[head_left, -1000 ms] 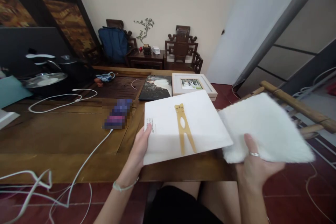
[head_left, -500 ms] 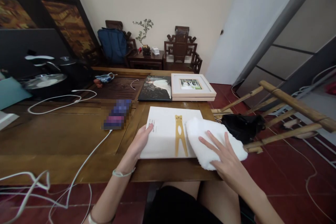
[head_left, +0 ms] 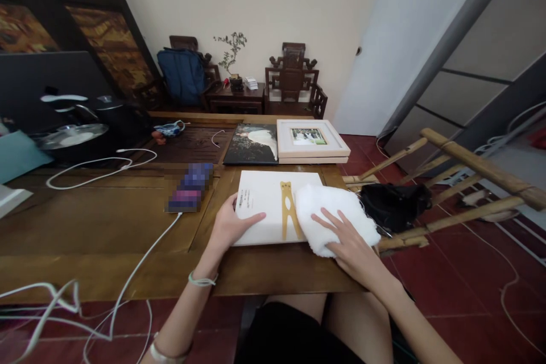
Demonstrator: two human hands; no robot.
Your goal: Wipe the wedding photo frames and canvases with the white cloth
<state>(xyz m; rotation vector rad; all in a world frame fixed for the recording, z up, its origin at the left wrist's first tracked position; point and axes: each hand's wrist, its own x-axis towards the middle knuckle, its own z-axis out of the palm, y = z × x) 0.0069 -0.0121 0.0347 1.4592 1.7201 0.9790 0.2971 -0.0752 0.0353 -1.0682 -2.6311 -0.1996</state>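
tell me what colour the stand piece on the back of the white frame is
Yellowish gold, a forked stand lying on the white frame; the head view, the only one, shows it.

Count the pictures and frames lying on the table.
3. A white board under both hands at the near edge, a dark photo print behind it, and a white framed photo beside that print. More may be stacked beneath the frame.

— What is laid at the centre of the frame?
— A flat board (head_left: 264, 205) is laid on the table (head_left: 106, 222); a cloth (head_left: 333, 213) is spread over its right edge. The left hand (head_left: 228, 227) is placed on its lower left corner, the right hand (head_left: 350, 242) on the cloth.
— And above?
— Two framed pictures (head_left: 311, 139) are stacked behind the board. A phone (head_left: 190, 187) is found left of it, a bag (head_left: 394, 205) to the right.
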